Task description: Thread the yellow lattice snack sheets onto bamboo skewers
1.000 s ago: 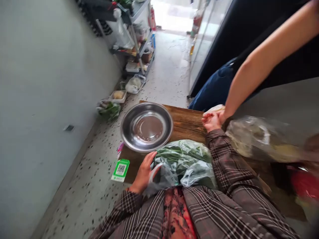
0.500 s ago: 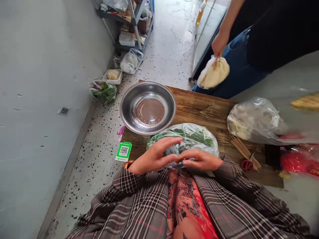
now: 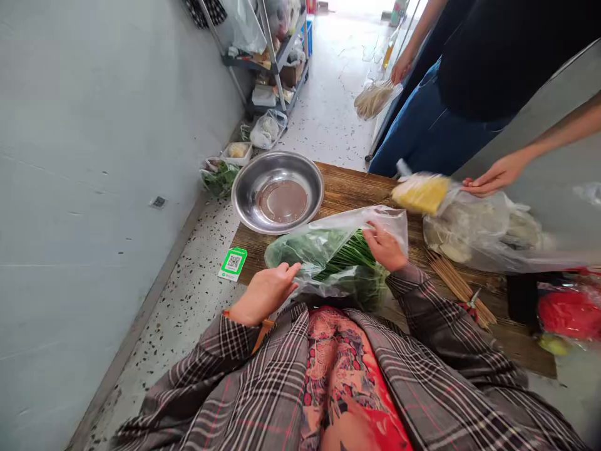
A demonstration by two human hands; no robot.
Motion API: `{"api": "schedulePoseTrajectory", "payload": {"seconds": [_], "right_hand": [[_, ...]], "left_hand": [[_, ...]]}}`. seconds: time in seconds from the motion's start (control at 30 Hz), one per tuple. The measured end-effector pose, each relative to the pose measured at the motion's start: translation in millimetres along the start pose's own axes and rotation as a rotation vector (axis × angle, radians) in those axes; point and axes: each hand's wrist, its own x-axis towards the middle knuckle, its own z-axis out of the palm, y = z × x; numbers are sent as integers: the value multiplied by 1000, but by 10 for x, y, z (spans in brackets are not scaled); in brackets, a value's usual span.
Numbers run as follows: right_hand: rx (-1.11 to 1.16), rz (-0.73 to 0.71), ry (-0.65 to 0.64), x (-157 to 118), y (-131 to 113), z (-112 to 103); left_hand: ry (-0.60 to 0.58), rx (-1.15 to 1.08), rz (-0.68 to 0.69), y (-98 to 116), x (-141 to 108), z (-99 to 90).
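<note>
A clear plastic bag [image 3: 305, 244] lies on the near side of the wooden table, spread partly open. Long green leafy stalks [image 3: 353, 254], like chives, show through its opening. My left hand [image 3: 267, 293] pinches the bag's edge on the left side. With fingers closed, my right hand [image 3: 385, 246] grips the bag's edge on the right, just above the stalks. Just beyond the bag stands a wide steel basin [image 3: 239, 194] with a little liquid in the bottom.
Skewer sticks [image 3: 453, 282] and red-handled scissors [image 3: 471, 305] lie on the wooden table [image 3: 350, 188] at the right, near a large plastic bag [image 3: 488, 219]. Across the table a co-worker's hand [image 3: 500, 175] holds a yellow bagged item [image 3: 422, 193]. A shelf rack [image 3: 277, 66] stands at the back.
My hands have moved apart and taken hold of the bag's edges, and the bag is spread open over the greens. The co-worker has brought a yellow bagged item over the table.
</note>
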Motion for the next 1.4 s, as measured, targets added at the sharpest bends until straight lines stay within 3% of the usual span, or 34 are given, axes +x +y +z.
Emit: {"api": "schedulePoseTrajectory", "payload": {"seconds": [0.13,0.23,0.4,0.53,0.63,0.7,0.77,0.87,0.93,1.0,1.13,1.2,1.3,1.4], "right_hand": [[32,-172,-81,-202,-244,118],[-20,-324,-144,-472,-261,261],[-96,-345,-280,-851,29,278],[-61,-347,-360,-1032,176,165],[80,-413,-377,-1132,218,-67],[268,-424,-320,-1240,311,-313],[418,-323,-174,-1366,493,-584],[357,-101,51,-1417,830,-881],[262,-78,94,-1285,932,-930],[200,-141,94,-1052,839,-860],[97,-251,86,-526,323,-550],[26,-286,-28,-404,88,-365],[-11,-383,-214,-523,-153,-93],[21,-530,-387,-783,-255,60]], "left_hand": [[265,-175,150,487,94,97],[244,-273,298,670,331,260],[285,-223,206,513,744,422],[257,-178,200,375,892,344],[300,-149,216,370,904,245],[319,-77,188,355,845,172],[300,27,125,302,723,97],[186,151,-2,176,475,19],[106,192,-72,86,323,28],[78,207,-119,-10,209,94],[132,13,-160,-204,97,202],[263,-191,-119,-207,66,113],[474,-483,-83,78,72,-165],[339,-757,4,597,285,-286]]}}
